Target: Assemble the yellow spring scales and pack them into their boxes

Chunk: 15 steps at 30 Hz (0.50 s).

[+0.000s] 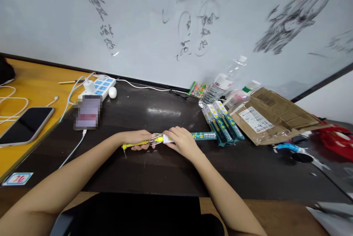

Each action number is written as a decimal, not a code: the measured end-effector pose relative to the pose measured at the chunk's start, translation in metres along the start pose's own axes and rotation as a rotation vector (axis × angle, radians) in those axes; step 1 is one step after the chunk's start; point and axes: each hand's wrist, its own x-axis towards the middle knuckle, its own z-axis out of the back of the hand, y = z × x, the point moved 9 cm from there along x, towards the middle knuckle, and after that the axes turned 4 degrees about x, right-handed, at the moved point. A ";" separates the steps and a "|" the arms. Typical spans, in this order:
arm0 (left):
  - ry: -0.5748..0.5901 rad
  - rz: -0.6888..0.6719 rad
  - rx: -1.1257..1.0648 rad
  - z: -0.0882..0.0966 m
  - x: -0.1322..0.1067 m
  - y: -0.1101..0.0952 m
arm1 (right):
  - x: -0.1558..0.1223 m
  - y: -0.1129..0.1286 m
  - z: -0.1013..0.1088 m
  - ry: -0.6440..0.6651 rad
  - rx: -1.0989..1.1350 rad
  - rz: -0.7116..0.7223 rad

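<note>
My left hand is closed around a thin yellow spring scale with a clear tube, a little hook hanging at its left end. The scale's right end meets the open end of a narrow teal-and-white box; how far inside it reaches is hidden. Over that box my right hand is wrapped, fingers on top. Both hands are just above the dark table. Right of them lie several similar narrow boxes side by side.
Beyond the boxes stand a water bottle and a cardboard parcel. Blue-handled scissors lie at the right. On the left are a charging phone, a power strip and another phone. A whiteboard rises behind.
</note>
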 end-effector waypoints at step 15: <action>0.015 0.023 -0.172 0.001 0.000 -0.003 | 0.001 0.007 -0.011 0.058 0.066 -0.036</action>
